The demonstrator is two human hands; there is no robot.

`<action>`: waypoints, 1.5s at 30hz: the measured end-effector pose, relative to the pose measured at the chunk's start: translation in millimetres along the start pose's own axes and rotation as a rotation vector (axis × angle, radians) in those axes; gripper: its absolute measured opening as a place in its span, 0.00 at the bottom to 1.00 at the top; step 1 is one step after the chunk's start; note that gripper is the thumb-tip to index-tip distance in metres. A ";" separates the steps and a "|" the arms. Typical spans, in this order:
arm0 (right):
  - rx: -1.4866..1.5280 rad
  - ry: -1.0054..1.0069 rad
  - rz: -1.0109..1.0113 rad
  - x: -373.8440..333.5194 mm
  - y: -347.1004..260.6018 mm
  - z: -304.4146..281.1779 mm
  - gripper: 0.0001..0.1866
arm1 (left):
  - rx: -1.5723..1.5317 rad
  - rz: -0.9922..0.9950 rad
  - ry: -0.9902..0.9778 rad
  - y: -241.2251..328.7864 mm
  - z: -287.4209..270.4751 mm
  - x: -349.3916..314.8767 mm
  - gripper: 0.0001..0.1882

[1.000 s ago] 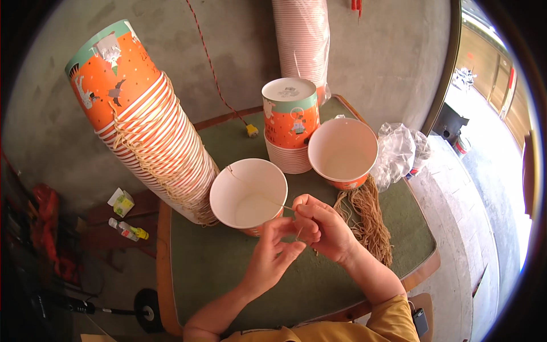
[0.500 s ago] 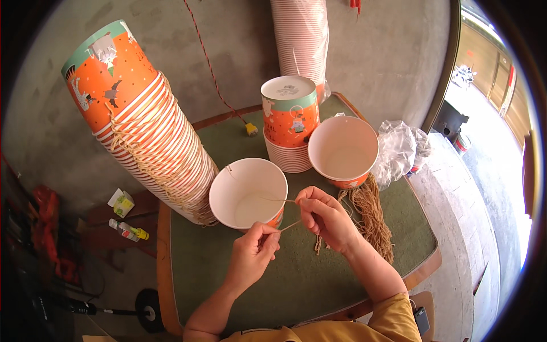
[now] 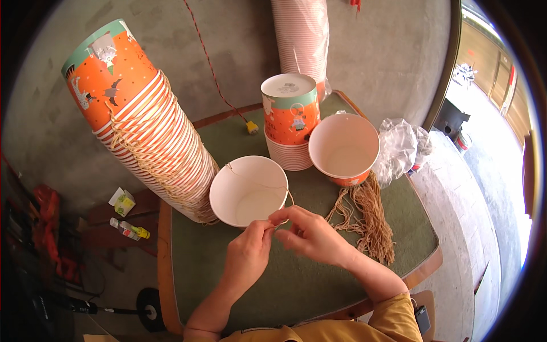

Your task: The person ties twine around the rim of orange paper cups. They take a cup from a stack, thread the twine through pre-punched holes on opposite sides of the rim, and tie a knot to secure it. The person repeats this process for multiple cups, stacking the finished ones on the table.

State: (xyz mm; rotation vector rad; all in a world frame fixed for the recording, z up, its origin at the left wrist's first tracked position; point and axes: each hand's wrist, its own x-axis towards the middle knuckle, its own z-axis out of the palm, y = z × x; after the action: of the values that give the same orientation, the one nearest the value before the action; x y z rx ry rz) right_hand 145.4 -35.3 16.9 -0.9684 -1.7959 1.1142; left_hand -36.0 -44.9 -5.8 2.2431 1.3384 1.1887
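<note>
- Both hands have closed back together since half a second ago: left hand (image 3: pixel 249 251) and right hand (image 3: pixel 307 235) pinch a tan string (image 3: pixel 283 200) at the near rim.
- Just beyond, the white paper cup (image 3: pixel 249 191) sits mid-bench (image 3: pixel 296 285), string across its mouth, so the threading looks near its end.

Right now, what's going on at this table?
A person is working a thin string at the near rim of an open white paper cup on a green table. Left hand and right hand pinch it together. A bundle of tan strings lies beside them; a tall leaning stack of orange cups stands left.
</note>
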 end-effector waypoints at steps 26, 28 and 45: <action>-0.065 0.073 0.071 6.3 27.3 5.1 0.04 | 0.121 0.089 0.043 -5.1 -10.3 1.6 0.07; -0.082 0.126 0.083 6.8 30.5 9.2 0.04 | 0.237 0.145 0.115 -3.3 -11.1 6.8 0.07; -0.063 0.259 0.163 8.8 42.4 22.8 0.07 | 0.340 0.211 0.038 -16.9 -4.7 9.7 0.10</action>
State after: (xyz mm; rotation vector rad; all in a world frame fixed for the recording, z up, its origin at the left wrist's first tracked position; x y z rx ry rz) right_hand 129.5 -21.2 -27.2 -1.2548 -1.5719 0.9834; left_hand -47.5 -28.7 -7.8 2.6689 1.4387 1.1451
